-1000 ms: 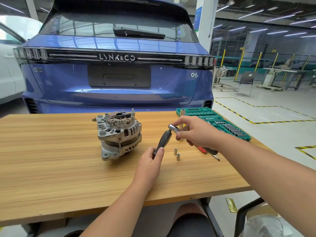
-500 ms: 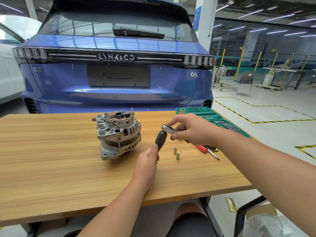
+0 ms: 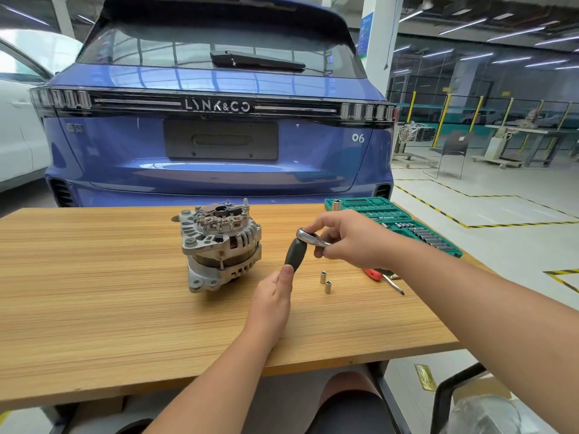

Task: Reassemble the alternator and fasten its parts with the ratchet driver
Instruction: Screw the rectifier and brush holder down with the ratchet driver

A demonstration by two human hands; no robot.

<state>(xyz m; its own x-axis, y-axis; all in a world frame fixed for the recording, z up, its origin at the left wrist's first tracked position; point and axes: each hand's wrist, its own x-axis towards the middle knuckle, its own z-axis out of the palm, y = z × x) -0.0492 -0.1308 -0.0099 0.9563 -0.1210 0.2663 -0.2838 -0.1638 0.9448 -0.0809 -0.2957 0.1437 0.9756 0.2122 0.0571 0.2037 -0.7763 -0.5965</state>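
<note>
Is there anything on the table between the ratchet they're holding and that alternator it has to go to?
Nothing visible. Both hands hold the ratchet just right of the alternator, with only bare table between. The two small sockets stand nearer the person, out of the way.

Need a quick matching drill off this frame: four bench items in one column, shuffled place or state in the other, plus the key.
Things:
1. alternator
2. ratchet driver
3. two small sockets
4. green socket case

Places or states:
A. lying open at the table's far right corner
B. held off the table, left hand on the black grip, right hand on the metal head
C. standing on the table below the right hand
D. sitting untouched on the table, left of both hands

Pairs: 1-D, 2-B, 3-C, 4-A
</note>
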